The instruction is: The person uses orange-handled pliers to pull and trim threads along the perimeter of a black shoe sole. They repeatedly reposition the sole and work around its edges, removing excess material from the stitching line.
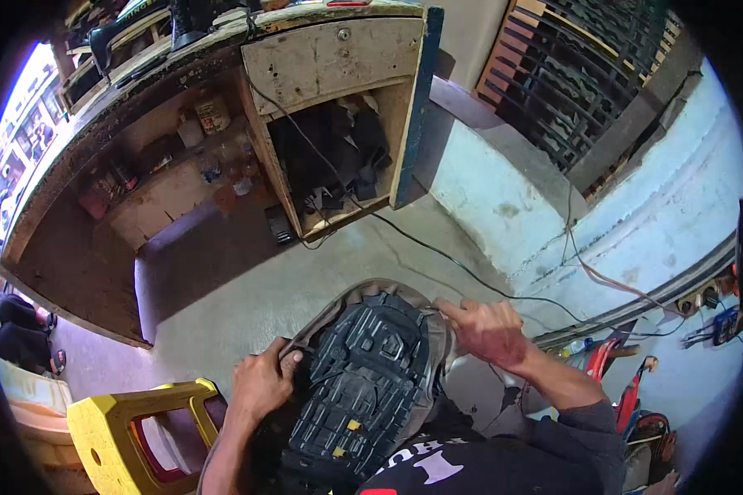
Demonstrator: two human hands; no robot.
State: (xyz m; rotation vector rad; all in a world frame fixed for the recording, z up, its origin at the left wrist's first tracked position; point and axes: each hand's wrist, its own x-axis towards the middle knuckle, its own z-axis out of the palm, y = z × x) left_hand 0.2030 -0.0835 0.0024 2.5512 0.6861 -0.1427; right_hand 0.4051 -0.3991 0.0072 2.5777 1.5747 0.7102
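An upside-down seat (359,371), with a ribbed black plastic base and two small yellow pads, lies across my lap. A loose grey-brown cover (437,346) wraps around its rim. My left hand (260,379) grips the cover's edge on the left side, thumb bent over it. My right hand (483,330) pinches the cover at the upper right of the rim, fingers closed on the material. The front end of the seat points away from me, and its near end runs down behind my dark shirt.
A worn wooden sewing counter (330,49) with cluttered shelves stands ahead. A black cable (462,268) crosses the floor. A yellow plastic stool (99,429) is at lower left. Red-handled tools (603,363) lie right. A low white wall (504,198) and barred grille line the right side.
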